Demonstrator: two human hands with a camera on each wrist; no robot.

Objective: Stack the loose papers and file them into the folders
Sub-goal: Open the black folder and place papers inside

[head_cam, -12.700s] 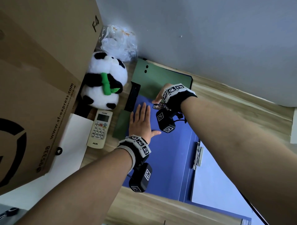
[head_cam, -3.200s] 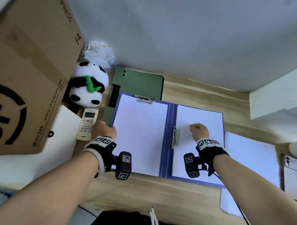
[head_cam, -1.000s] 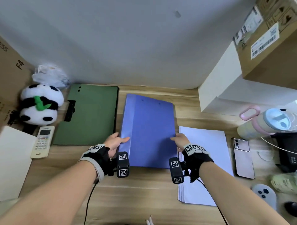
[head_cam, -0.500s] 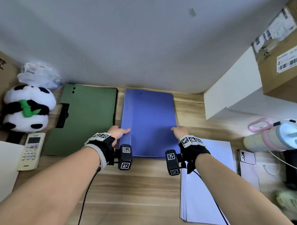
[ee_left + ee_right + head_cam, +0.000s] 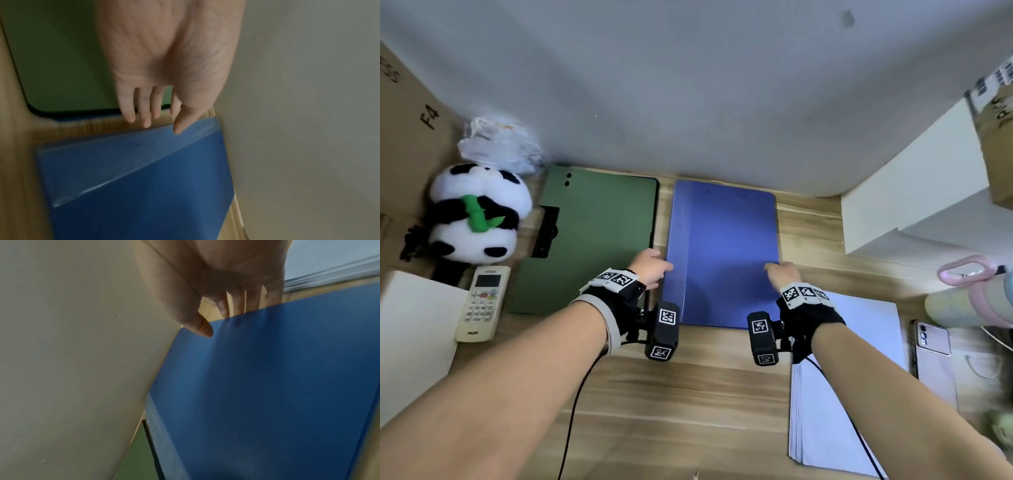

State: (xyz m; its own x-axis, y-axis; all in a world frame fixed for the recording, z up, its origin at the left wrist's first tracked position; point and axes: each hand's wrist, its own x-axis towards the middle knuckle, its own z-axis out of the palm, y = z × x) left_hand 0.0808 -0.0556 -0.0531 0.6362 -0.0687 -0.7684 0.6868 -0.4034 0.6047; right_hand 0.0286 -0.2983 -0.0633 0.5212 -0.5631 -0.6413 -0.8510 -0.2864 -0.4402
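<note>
Left grip: left hand (image 5: 650, 267) holds the left long edge of the closed blue folder (image 5: 722, 253), thumb on the cover, fingers (image 5: 144, 113) only loosely bent and reaching down beside the edge.
Right grip: right hand (image 5: 782, 274) has the opposite long edge, thumb on top and fingers (image 5: 238, 305) tucked behind it, a light pinch.
Folder's place: between the two grips, flat or nearly flat on the bench (image 5: 688, 394), its far end close to the wall (image 5: 688, 85).
Left of the left grip: green folder (image 5: 589, 240), just beside the blue one with a narrow strip of bench between.
Near side of the right grip: stack of loose papers (image 5: 835, 394), unfiled, partly under the right forearm.
Stage, as I judge it: one folder is shut and being set down; the stack is not yet filed.
Risk, wall: pushing further away could jam the far end and buckle the thin cover.
Risk, neighbour: drifting left could ride the blue edge over the green folder.
Risk, papers: the right forearm and its trailing cable (image 5: 859, 438) could drag the top sheets askew when that arm pulls back.
Risk, hold: so light a pinch could let the smooth cover slip or spring open.
</note>
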